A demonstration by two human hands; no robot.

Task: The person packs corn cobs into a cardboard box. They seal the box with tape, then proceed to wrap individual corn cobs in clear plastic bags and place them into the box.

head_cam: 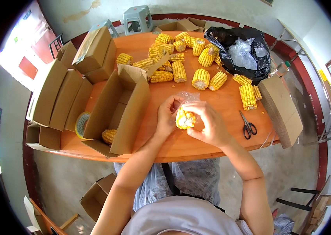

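Between my hands is a short piece of yellow corn cob, its pale cut end turned towards me. My right hand grips it from the right, fingers curled over its top and the thumb low at the cut end. A thin clear plastic bag is bunched up behind the cob. My left hand pinches the bag's left side; how far the bag covers the cob is hard to tell. Left of my hands stands an open cardboard box with a corn piece at its near end.
Several corn pieces lie across the wooden table. Black-handled scissors rest at the right, beside flattened cardboard. A black plastic bag holds clear bags. Stacked boxes and a tape roll stand left.
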